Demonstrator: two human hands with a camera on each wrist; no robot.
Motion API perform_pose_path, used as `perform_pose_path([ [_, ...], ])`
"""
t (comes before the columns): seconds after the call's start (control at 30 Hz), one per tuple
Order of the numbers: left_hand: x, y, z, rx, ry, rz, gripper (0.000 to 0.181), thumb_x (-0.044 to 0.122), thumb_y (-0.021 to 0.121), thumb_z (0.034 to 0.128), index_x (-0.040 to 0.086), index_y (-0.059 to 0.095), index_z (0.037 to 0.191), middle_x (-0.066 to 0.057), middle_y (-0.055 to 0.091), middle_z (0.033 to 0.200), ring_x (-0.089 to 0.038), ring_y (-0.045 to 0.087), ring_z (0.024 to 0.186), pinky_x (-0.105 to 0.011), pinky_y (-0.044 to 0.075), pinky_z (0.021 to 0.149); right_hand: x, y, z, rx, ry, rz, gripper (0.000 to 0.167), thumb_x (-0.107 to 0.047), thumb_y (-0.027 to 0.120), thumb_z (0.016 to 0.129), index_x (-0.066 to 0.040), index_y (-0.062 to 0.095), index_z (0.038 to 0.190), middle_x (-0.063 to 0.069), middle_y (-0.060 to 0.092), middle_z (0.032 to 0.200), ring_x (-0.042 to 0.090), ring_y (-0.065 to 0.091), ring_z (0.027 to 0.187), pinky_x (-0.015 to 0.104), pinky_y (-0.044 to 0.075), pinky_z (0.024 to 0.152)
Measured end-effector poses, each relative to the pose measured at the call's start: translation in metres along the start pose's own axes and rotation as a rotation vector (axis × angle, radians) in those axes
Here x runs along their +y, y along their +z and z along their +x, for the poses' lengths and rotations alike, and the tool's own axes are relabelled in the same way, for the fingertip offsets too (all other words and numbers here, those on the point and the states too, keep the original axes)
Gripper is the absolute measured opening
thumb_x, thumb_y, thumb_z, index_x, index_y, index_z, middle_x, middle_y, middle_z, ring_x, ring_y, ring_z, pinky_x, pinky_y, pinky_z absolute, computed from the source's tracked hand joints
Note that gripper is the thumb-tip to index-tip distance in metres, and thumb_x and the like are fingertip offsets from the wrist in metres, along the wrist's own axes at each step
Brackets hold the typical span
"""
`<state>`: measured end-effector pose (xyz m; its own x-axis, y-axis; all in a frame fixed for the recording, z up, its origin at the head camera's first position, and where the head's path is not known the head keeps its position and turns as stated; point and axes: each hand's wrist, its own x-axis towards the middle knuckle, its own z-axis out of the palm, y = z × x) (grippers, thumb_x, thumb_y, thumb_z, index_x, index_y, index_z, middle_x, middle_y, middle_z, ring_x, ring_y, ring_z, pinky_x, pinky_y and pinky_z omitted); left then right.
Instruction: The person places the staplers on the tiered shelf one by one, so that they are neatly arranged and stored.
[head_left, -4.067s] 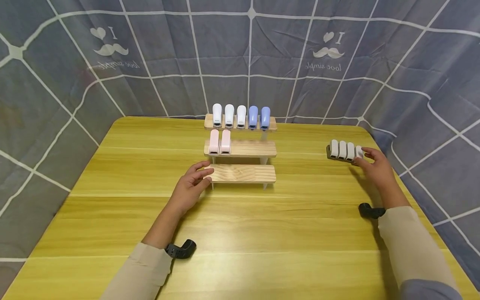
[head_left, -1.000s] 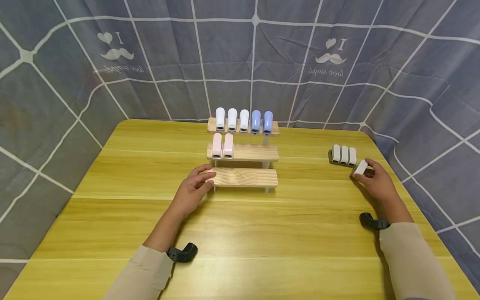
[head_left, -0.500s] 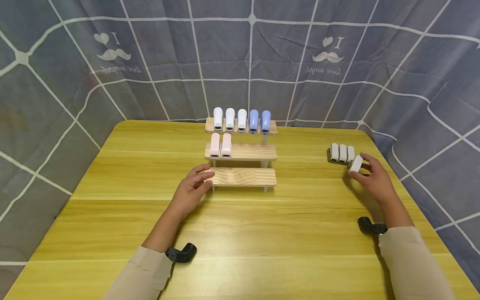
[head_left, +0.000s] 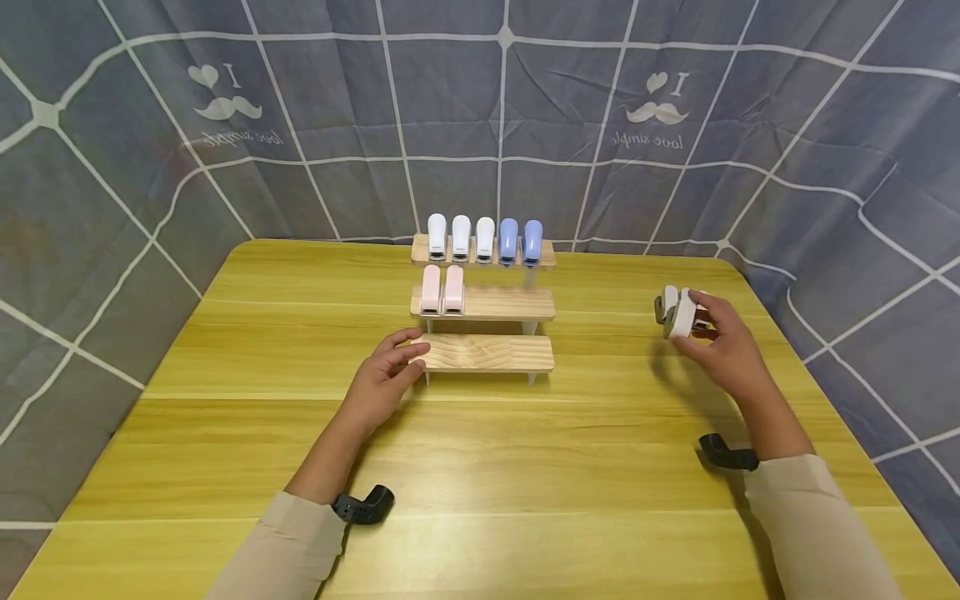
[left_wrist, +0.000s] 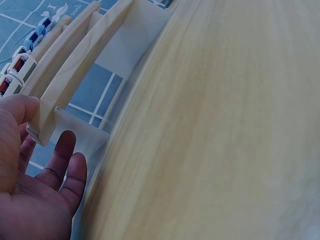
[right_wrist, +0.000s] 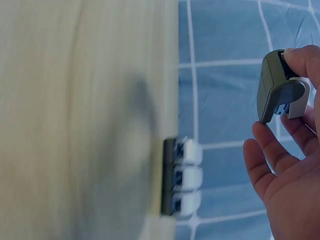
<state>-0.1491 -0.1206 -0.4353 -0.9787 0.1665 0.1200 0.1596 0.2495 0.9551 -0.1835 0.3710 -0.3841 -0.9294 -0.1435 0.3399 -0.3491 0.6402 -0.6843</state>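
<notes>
My right hand pinches a small white stapler between thumb and fingers, held above the table. In the right wrist view its dark olive base faces the camera, and the other fingers are spread. Behind it, a row of 3 similar white staplers stands on the table, partly hidden in the head view. My left hand holds the left end of the lowest board of a three-tier wooden stand, thumb at the near corner; in the left wrist view two of its fingers hang free below the board.
White staplers and blue staplers line the top board. Two pink staplers occupy the left of the middle board. A grey checked curtain encloses the wooden table at the back and sides.
My right hand took the rightmost white stapler from the row, turned it, then lifted it and moved left in front of the others. My left hand stays at the stand.
</notes>
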Motion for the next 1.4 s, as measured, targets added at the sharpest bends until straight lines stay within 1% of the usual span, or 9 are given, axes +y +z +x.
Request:
perform_pose_path([
  [0.23,0.001,0.000,0.000,0.001,0.022,-0.014,0.031,0.012,0.062,0.0997,-0.002,0.066,0.127,-0.007,0.045,0.149,-0.024,0.045,0.133,-0.023,0.039,0.098,-0.023,0.011,0.007,-0.009,-0.087,0.006,0.073,0.011,0.076,0.080,0.008,0.042,0.145,0.023,0.047,0.134,0.000,0.047,0.105,0.007,0.040,0.084],
  [0.37,0.001,0.000,-0.001,0.004,0.019,-0.020,0.031,0.012,0.062,0.0996,-0.002,0.066,0.127,-0.007,0.045,0.149,-0.024,0.045,0.133,-0.019,0.039,0.095,-0.036,0.019,0.011,-0.015,-0.130,0.028,0.073,0.011,0.075,0.079,0.007,0.043,0.145,0.022,0.048,0.133,0.003,0.047,0.106,0.007,0.040,0.085],
  [0.53,0.003,0.000,-0.001,0.004,0.012,-0.015,0.031,0.013,0.061,0.0999,-0.001,0.065,0.128,-0.006,0.045,0.149,-0.024,0.045,0.133,-0.025,0.040,0.096,-0.053,0.031,0.018,-0.036,-0.145,0.039,0.072,0.008,0.074,0.083,0.002,0.042,0.147,0.021,0.047,0.135,0.006,0.045,0.108,0.011,0.040,0.087],
  [0.73,0.004,0.001,0.000,0.006,0.016,-0.010,0.031,0.013,0.061,0.1000,-0.001,0.065,0.127,-0.004,0.045,0.149,-0.024,0.044,0.134,-0.030,0.040,0.098,-0.071,0.048,0.026,-0.056,-0.145,0.114,0.070,0.006,0.072,0.086,-0.001,0.041,0.148,0.018,0.045,0.139,0.017,0.045,0.115,0.029,0.041,0.093],
  [0.97,0.003,0.003,0.002,0.009,0.006,-0.012,0.031,0.012,0.061,0.1000,-0.002,0.065,0.128,-0.005,0.045,0.149,-0.023,0.043,0.134,-0.034,0.039,0.100,-0.092,0.066,0.035,-0.083,-0.170,0.159,0.073,0.006,0.073,0.084,0.000,0.041,0.149,0.020,0.043,0.139,0.028,0.046,0.117,0.029,0.042,0.093],
  [1.07,0.006,0.003,0.002,0.011,-0.004,-0.016,0.031,0.008,0.060,0.1002,-0.005,0.063,0.128,-0.009,0.043,0.150,-0.026,0.041,0.136,-0.042,0.037,0.104,-0.102,0.074,0.040,-0.094,-0.177,0.170,0.073,0.005,0.075,0.084,0.002,0.041,0.148,0.021,0.044,0.139,0.031,0.047,0.118,0.040,0.042,0.096],
  [1.2,0.023,0.004,-0.003,0.008,-0.010,-0.004,0.031,0.003,0.057,0.1000,-0.010,0.061,0.128,-0.016,0.042,0.150,-0.032,0.040,0.137,-0.047,0.036,0.105,-0.114,0.087,0.046,-0.102,-0.196,0.176,0.071,0.003,0.076,0.083,0.003,0.043,0.146,0.020,0.046,0.138,0.033,0.049,0.116,0.053,0.040,0.097],
  [1.33,0.041,0.004,-0.008,0.003,-0.012,0.004,0.030,0.001,0.057,0.0996,-0.012,0.061,0.127,-0.019,0.043,0.148,-0.034,0.041,0.136,-0.047,0.037,0.105,-0.123,0.100,0.053,-0.115,-0.214,0.188,0.070,0.000,0.077,0.084,0.001,0.045,0.146,0.018,0.048,0.136,0.032,0.050,0.115,0.055,0.040,0.097],
  [1.4,0.043,0.004,-0.008,0.004,-0.017,-0.006,0.030,0.001,0.057,0.0996,-0.012,0.061,0.126,-0.019,0.043,0.149,-0.033,0.041,0.136,-0.048,0.036,0.106,-0.127,0.106,0.055,-0.128,-0.216,0.199,0.070,-0.001,0.077,0.084,0.000,0.045,0.146,0.017,0.048,0.136,0.032,0.051,0.115,0.054,0.040,0.097],
])
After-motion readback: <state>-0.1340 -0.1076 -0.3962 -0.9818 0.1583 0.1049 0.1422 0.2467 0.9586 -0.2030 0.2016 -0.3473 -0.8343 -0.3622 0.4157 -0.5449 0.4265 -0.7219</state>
